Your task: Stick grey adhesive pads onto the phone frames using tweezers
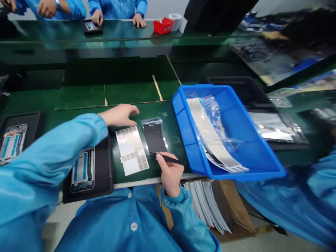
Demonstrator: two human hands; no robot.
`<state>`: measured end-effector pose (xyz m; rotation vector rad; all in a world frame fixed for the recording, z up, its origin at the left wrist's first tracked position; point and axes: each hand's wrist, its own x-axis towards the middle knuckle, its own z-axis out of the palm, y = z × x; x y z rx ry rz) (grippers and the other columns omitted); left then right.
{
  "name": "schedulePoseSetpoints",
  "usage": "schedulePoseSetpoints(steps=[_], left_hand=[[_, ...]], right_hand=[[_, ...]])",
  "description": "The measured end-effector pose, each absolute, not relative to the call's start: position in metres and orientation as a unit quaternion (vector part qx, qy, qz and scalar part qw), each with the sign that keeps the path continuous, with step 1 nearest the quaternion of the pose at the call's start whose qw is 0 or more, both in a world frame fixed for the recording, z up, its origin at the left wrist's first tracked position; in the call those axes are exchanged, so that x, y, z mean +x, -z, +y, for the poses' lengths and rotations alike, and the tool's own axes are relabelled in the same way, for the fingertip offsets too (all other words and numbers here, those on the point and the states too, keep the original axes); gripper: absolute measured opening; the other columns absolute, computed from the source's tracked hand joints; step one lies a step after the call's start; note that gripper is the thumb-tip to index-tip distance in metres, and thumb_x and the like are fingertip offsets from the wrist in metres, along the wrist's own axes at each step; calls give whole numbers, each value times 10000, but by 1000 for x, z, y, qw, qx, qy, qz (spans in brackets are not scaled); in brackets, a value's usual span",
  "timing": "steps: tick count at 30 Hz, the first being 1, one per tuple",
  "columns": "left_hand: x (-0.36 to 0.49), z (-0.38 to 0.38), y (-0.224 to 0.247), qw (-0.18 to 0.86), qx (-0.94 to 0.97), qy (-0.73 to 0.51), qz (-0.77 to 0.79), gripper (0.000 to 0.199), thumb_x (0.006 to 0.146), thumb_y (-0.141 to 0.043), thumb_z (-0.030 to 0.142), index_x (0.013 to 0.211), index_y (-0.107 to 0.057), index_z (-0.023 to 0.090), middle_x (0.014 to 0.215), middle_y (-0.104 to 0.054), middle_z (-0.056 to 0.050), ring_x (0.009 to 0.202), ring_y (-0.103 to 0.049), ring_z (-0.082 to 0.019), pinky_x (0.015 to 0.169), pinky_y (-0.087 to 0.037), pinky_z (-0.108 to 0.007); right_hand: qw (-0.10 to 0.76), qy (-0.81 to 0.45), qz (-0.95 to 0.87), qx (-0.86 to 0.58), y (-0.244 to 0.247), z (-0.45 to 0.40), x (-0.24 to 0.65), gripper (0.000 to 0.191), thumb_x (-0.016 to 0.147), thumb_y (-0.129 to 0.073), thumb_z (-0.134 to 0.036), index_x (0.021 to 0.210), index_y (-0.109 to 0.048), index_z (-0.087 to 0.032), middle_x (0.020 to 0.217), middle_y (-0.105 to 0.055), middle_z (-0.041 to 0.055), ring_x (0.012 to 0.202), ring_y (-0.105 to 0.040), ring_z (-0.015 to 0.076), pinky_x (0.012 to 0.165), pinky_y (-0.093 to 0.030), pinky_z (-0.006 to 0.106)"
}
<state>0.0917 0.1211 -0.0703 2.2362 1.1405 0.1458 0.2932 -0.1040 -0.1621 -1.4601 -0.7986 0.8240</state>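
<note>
My left hand [121,115] hovers just above the top of a white sticker sheet [131,148] with grey squares; its thumb and fingers are apart and hold nothing. Black tweezers [169,159] are pinched in my right hand [171,171], their tip pointing left at the lower edge of a black sheet [154,138] in a clear bag. That bag lies just right of the sticker sheet. Under my left sleeve, a phone frame [83,171] with blue strips rests on a black tray [103,171].
A blue bin [187,136] with curved white strips and clear plastic stands on the right. Another phone frame [14,141] lies at far left. Across the bench are people's hands, a red box [163,26] and a tape roll [175,21]. A blue-sleeved person sits at right.
</note>
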Motion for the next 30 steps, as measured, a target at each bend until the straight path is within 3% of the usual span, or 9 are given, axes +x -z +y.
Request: schedulePoseSetpoints(steps=[5, 11, 18, 30], left_hand=[[158, 91, 107, 268, 849, -115, 442, 521, 667, -840, 248, 1134, -627, 165, 1052, -648, -96, 985, -625, -275, 880, -477, -350], [149, 86, 115, 266, 834, -174, 451, 286, 733, -759, 131, 982, -628, 184, 880, -677, -10, 764, -628, -170, 750, -482, -285], [141, 67, 106, 275, 816, -255, 440, 150, 872, -674, 234, 1008, -705, 177, 905, -757, -19, 790, -699, -140, 755, -518, -231], [142, 47, 97, 265, 808, -311, 424, 112, 871, -679, 271, 887, -750, 185, 779, -763, -4, 660, -677, -122, 642, -501, -211]], right_hand=[[601, -352, -350, -627, 157, -99, 305, 226, 788, -784, -364, 894, -742, -168, 880, -788, 90, 806, -750, 232, 801, -603, 401], [635, -336, -388, -577, 134, -71, 315, 158, 776, -800, -314, 877, -747, -205, 874, -783, 59, 826, -754, 223, 806, -614, 386], [684, -303, -437, -500, 115, -20, 313, 129, 786, -796, -288, 886, -748, -222, 895, -780, 42, 861, -752, 218, 847, -608, 385], [654, -306, -515, -461, 118, -8, 316, 134, 786, -809, -252, 914, -769, -240, 911, -780, 29, 893, -739, 216, 892, -595, 403]])
